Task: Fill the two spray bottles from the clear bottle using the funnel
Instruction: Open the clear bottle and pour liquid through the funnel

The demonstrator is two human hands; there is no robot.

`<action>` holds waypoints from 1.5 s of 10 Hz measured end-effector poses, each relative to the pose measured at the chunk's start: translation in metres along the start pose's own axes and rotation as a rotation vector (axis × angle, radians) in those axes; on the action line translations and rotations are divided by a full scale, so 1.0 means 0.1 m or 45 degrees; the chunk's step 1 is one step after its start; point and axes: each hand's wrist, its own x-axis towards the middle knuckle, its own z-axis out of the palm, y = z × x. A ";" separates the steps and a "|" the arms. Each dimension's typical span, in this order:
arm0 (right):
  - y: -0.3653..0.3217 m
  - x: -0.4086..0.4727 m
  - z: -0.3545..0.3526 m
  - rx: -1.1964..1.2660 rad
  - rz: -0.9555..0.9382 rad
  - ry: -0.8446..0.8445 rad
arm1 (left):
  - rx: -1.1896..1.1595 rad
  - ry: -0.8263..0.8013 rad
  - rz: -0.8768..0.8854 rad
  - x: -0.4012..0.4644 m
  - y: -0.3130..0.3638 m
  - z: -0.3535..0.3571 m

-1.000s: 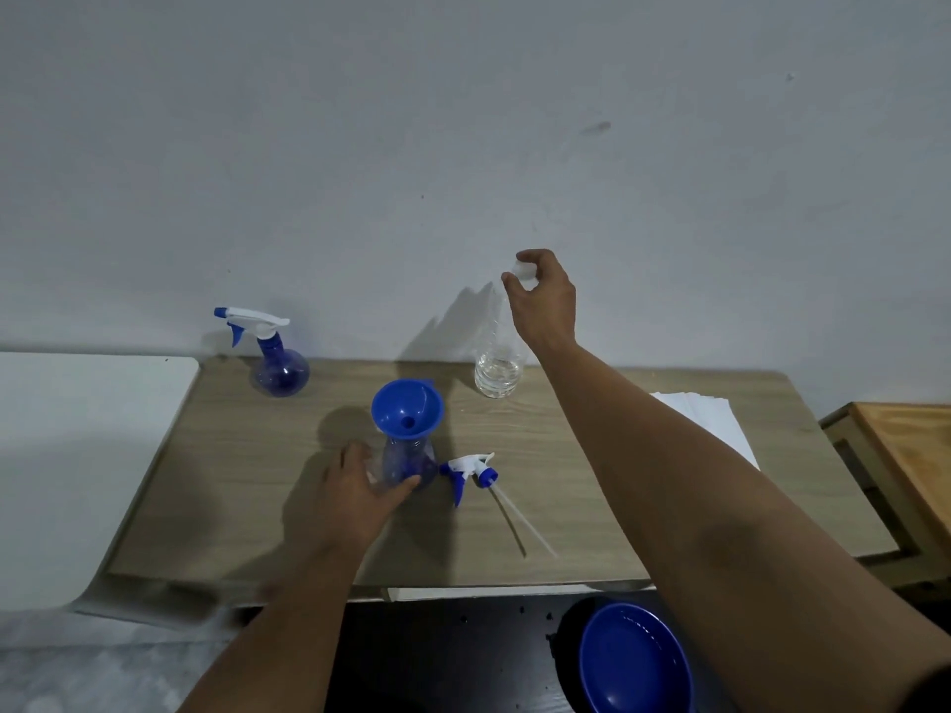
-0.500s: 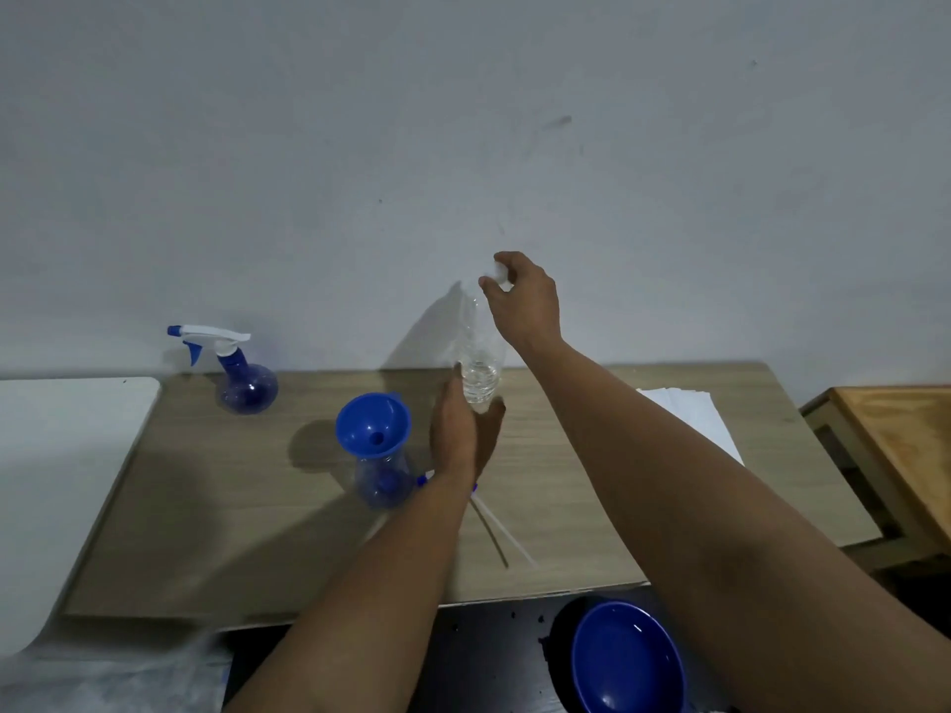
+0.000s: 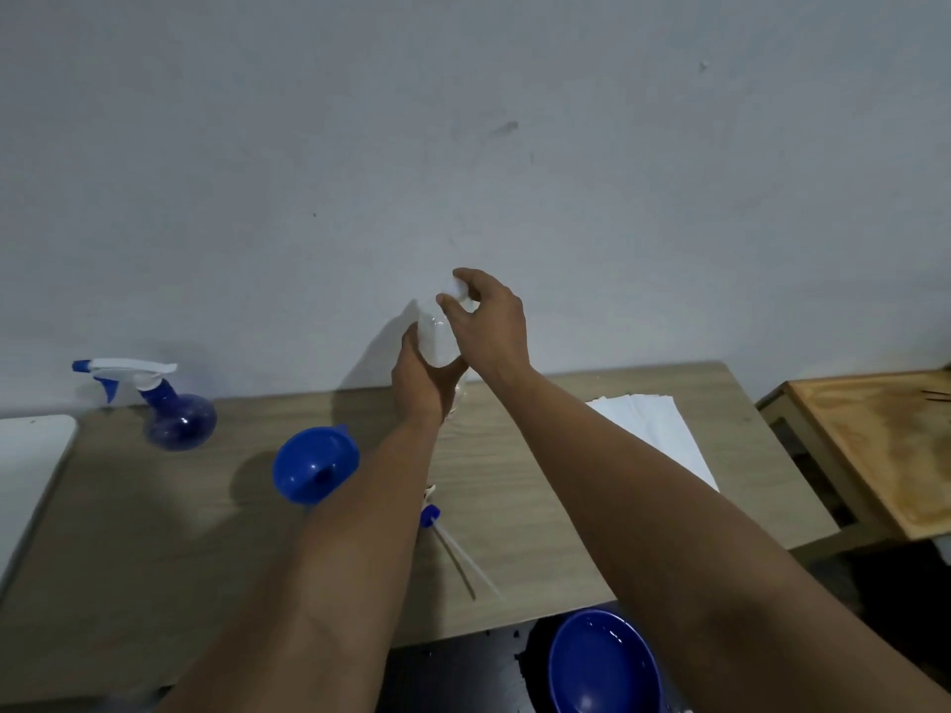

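a plain grey wall rises behind the wooden tabletop [image 3: 154, 558], where the clear bottle [image 3: 435, 334] is held upright at the far edge. the left hand [image 3: 419, 383] is wrapped around its body from below, and the right hand [image 3: 489, 321] pinches the white cap [image 3: 455, 288] at the top, so the bottle's long axis runs straight up between the two hands. the cap looks not yet off. the blue funnel [image 3: 314, 463] sits nearer and to the left, beside the left forearm; what it rests in is hidden. one spray bottle [image 3: 177, 422] stands capped far left, and a loose sprayer head [image 3: 429, 514] lies near the funnel.
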 end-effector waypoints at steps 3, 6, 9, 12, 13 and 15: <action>-0.08 -0.40 -0.61 -0.074 0.023 -0.012 | 0.147 -0.165 0.053 -0.58 0.07 -0.02; -0.17 -0.92 -1.07 -0.482 -0.002 -0.261 | 0.164 -0.237 -0.022 -1.32 -0.16 -0.13; -0.13 -1.16 -1.00 -0.432 -0.070 -0.285 | 0.271 -0.235 0.101 -1.56 -0.28 -0.25; -0.12 -1.10 -1.16 -0.402 -0.194 -0.463 | 0.361 -0.277 0.063 -1.41 -0.20 -0.21; -0.11 -1.06 -1.16 -0.544 -0.123 -0.363 | 0.407 -0.303 0.063 -1.39 -0.18 -0.19; -0.12 -0.98 -1.12 -0.478 -0.147 -0.395 | 0.390 -0.282 0.060 -1.32 -0.20 -0.17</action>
